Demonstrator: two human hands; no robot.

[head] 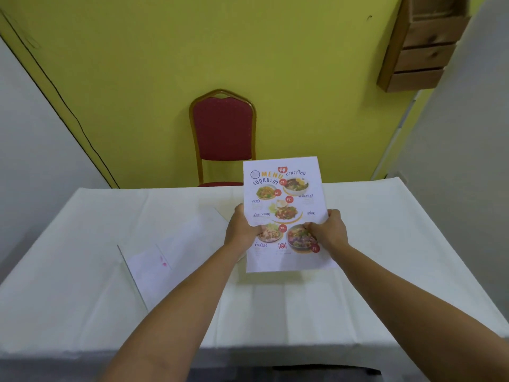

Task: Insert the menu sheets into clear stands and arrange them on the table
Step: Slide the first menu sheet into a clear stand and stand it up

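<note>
Both hands' fingers (254, 229) pinching menu sheet (285, 205) edges, above table (110, 285)

A: What's occluded?
B: Chair (223, 133) seat and legs sit behind the table (82, 271). Sheet (283, 213) covers the fingers of both hands (242, 227); only thumbs show. It also hides the right end of the clear stand (170, 252).
A: Cut off?
B: Shelf (421, 45) top runs out of frame, both forearms too.
A: Legibility?
B: Small menu text and prices too blurred to read. Pink mark on the stand, can't identify.
</note>
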